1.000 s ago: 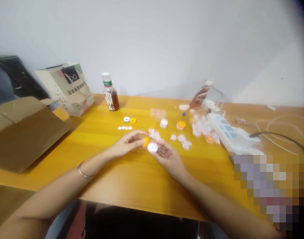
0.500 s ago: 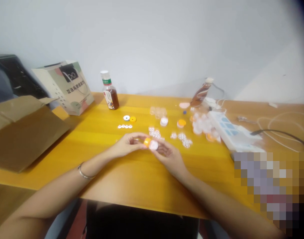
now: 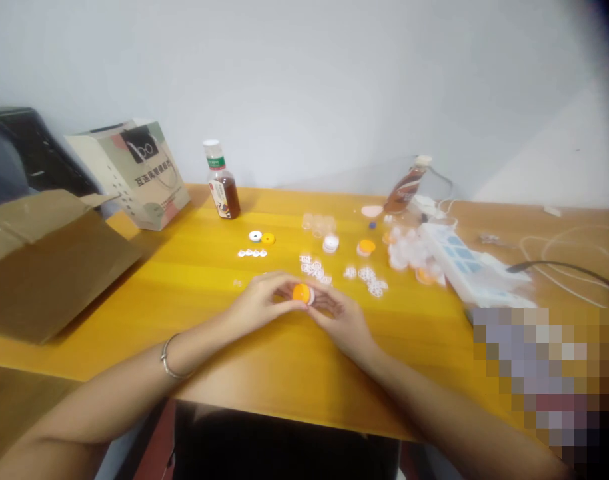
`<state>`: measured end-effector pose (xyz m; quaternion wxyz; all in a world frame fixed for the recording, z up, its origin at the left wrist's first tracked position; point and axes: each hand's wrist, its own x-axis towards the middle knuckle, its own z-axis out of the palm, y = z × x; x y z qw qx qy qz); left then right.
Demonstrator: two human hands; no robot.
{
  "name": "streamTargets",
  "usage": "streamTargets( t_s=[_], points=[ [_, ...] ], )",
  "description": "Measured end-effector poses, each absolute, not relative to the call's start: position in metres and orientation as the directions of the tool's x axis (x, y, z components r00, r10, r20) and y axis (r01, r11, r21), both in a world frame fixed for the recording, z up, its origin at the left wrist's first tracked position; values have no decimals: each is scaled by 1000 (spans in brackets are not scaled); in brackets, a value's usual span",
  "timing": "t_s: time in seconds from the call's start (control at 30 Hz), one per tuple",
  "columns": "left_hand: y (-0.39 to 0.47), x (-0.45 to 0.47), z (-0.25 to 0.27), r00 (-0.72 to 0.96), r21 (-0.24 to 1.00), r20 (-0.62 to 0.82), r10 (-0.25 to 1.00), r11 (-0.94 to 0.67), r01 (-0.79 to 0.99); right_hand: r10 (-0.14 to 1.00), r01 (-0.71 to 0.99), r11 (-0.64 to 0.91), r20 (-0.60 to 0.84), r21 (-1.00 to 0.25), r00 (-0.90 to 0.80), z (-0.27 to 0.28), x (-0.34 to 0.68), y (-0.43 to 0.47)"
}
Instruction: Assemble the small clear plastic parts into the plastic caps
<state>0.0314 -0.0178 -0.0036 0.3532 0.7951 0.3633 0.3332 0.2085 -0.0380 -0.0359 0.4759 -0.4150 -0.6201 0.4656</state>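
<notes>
Above the table, both hands meet at a small round plastic case. My left hand (image 3: 264, 300) pinches its orange cap-like part (image 3: 301, 293), which faces me. My right hand (image 3: 343, 319) has its fingers closed at the white part (image 3: 312, 296), which sits against the orange one on the right. I cannot tell whether the two parts are joined. Just beyond my hands lie printed white discs (image 3: 314, 270) and a second group of patterned discs (image 3: 369, 277). A white round case (image 3: 330, 244) and an orange-topped one (image 3: 366, 247) stand farther back.
White and yellow rings (image 3: 268, 239) lie behind a row of small white pieces (image 3: 252, 253). A drink bottle (image 3: 224, 190) stands back left; another bottle (image 3: 404, 190) leans back right. A cardboard box (image 3: 59, 267) is at left, a bag of round pieces (image 3: 409, 250) at right.
The orange part has turned to face me and moved in front of the white part, which now shows only at its right edge. Both hands have come closer together.
</notes>
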Motion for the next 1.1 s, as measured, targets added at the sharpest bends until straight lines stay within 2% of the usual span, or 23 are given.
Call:
streamTargets(
  t_s=[0.23,0.67,0.93,1.1],
  points=[
    [-20,30,-5,503,700,299,811,-545,462,970,-1,157,154,-988,-187,-40,206,-40],
    [-24,32,-6,526,616,297,797,-581,532,983,-30,88,92,-996,-157,-36,204,-46],
    [-23,28,-4,621,531,348,702,-694,487,984,41,114,107,-993,-143,-32,204,-49],
    [-20,26,-5,647,545,372,666,-721,428,987,-20,75,77,-997,-141,-30,203,-49]
  ],
)
